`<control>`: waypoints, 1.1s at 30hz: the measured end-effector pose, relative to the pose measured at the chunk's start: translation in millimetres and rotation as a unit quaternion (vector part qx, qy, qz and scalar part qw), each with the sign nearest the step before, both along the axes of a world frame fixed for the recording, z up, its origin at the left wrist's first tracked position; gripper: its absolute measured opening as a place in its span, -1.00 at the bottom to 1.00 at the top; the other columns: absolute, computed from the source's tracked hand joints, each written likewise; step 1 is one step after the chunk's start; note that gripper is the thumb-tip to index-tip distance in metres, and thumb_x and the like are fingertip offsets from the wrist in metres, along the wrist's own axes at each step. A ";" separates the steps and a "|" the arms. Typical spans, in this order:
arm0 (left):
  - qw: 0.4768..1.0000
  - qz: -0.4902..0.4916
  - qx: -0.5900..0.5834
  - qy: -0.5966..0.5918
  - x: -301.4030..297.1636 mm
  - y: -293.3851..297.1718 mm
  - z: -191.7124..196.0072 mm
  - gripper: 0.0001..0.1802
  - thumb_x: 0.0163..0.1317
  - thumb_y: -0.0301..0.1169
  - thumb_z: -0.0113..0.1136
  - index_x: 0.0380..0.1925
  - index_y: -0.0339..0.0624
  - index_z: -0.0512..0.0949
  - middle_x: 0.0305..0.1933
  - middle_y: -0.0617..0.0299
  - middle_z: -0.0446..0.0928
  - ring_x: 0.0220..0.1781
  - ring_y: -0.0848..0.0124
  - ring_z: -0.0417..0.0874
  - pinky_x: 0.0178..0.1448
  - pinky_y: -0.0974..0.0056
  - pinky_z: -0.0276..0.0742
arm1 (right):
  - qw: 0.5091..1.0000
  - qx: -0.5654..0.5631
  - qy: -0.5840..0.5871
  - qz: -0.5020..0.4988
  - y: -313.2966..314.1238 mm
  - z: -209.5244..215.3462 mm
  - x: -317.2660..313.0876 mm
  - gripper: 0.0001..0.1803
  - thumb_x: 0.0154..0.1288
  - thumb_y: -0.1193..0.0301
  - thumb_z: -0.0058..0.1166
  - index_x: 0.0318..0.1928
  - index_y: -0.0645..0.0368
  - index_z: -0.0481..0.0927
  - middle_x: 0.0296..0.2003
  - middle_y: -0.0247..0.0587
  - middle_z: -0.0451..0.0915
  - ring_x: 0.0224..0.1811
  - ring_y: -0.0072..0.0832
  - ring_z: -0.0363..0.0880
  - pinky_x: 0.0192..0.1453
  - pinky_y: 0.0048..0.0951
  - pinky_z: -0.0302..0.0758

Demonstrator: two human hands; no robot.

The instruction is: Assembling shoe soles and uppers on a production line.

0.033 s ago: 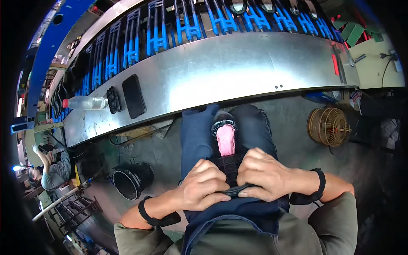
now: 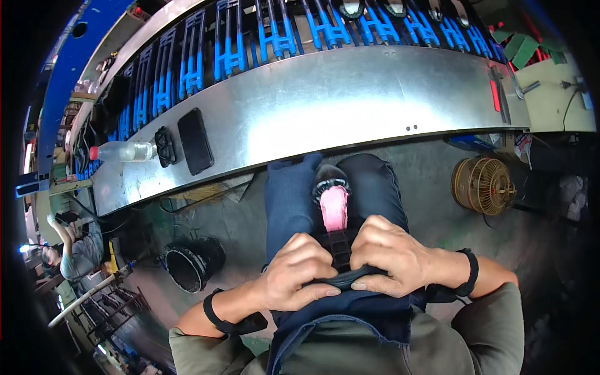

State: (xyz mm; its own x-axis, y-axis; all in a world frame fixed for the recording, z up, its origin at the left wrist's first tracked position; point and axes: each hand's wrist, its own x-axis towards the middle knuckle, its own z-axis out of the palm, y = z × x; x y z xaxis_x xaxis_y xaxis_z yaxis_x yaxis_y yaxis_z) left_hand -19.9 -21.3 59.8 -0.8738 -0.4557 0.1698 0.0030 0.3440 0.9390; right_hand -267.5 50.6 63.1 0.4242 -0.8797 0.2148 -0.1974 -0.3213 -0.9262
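Observation:
Between my thighs a black shoe lies with its underside up. Its toe edge is gathered in pleats around a pink insole strip. Behind the pink part is a dark section with a raised grid pattern. My left hand is closed on the near black edge of the shoe, thumb along the rim. From the other side, my right hand grips the same edge, its thumb almost meeting the left one. What the curled fingers touch underneath is hidden.
Ahead stands a metal bench with a phone, glasses and bottle. Blue-black racks line its far side. A black bucket stands left, a round wire-caged object right. Another person is far left.

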 end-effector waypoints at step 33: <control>0.965 0.176 0.187 0.054 -9.4 10.5 12.6 -0.29 0.28 -0.23 0.30 0.32 -0.37 0.31 0.34 -0.01 0.33 0.43 0.26 0.33 0.51 0.18 0.17 | 0.961 0.146 -0.201 -0.125 4.2 -2.8 43.3 -0.61 0.49 0.28 0.00 0.21 0.20 0.52 0.17 -0.11 0.45 0.29 -0.33 0.40 0.41 -0.32 0.30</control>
